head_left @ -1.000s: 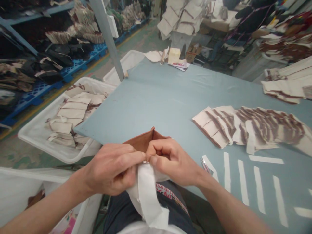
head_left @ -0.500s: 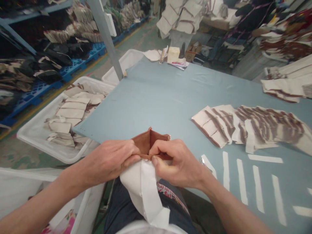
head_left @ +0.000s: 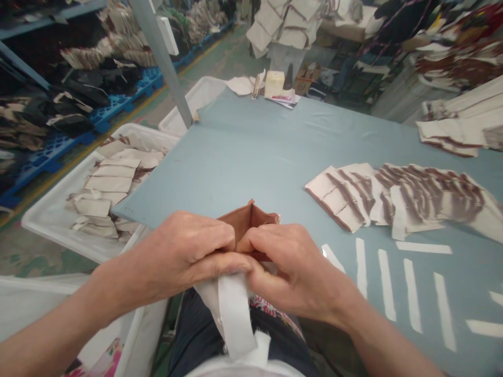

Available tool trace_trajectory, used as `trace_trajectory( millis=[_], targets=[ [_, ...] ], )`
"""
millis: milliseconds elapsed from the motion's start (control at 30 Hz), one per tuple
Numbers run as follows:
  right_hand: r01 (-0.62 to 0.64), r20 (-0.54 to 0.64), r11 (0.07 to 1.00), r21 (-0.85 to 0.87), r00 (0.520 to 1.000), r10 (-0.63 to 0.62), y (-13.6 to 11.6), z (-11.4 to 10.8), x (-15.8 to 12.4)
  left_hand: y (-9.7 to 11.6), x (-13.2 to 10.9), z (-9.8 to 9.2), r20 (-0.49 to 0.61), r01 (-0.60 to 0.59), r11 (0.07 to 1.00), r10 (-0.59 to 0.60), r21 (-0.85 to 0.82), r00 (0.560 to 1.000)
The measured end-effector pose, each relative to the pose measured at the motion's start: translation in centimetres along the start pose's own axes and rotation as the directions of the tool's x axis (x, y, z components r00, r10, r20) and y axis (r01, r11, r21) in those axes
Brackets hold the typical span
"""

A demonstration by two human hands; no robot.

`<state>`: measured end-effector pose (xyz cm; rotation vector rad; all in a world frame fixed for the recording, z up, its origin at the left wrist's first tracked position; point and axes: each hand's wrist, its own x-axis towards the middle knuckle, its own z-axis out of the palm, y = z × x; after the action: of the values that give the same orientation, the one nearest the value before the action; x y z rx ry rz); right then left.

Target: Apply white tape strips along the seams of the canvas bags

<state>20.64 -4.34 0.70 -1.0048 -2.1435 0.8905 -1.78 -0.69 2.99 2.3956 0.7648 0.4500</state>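
Both my hands grip one small fabric pouch [head_left: 251,217], brown on its inner face, at the near edge of the blue table [head_left: 251,157]. My left hand [head_left: 184,256] pinches it from the left, fingers closed. My right hand [head_left: 291,267] pinches it from the right, thumb meeting the left fingers. A white strip [head_left: 236,314] hangs from the pouch down over my lap. Most of the pouch is hidden behind my fingers.
A fanned row of cream and brown pouches [head_left: 396,199] lies on the table's right. Several white strips [head_left: 408,290] lie near the right edge. A white bin [head_left: 51,220] of pouches stands at the left, beside a grey post [head_left: 157,57]. Another stack [head_left: 451,131] sits far right.
My hands have closed tighter together over the pouch and shifted slightly forward; less of the brown fabric shows. The white strip hangs narrower below my fingers.
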Motion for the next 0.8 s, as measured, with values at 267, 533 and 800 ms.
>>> trace_trajectory(
  millis=[267, 533, 800],
  targets=[
    [-0.056, 0.146, 0.99, 0.133, 0.989, 0.036, -0.9, -1.2, -1.2, 0.1, 0.4, -0.4, 0.206, 0.032, 0.978, 0.012, -0.206, 0.979],
    [0.026, 0.115, 0.994, 0.11, 0.993, -0.039, 0.1, -0.5, -0.8, 0.4, -0.5, 0.0, 0.152, -0.077, 0.994, 0.065, 0.075, 0.986],
    [0.34, -0.057, 0.939, -0.046, 0.938, -0.342, 3.1, 2.1, 0.7, 2.0, -1.1, 0.9, 0.099, 0.017, 0.971, 0.007, -0.24, 0.995]
  ],
)
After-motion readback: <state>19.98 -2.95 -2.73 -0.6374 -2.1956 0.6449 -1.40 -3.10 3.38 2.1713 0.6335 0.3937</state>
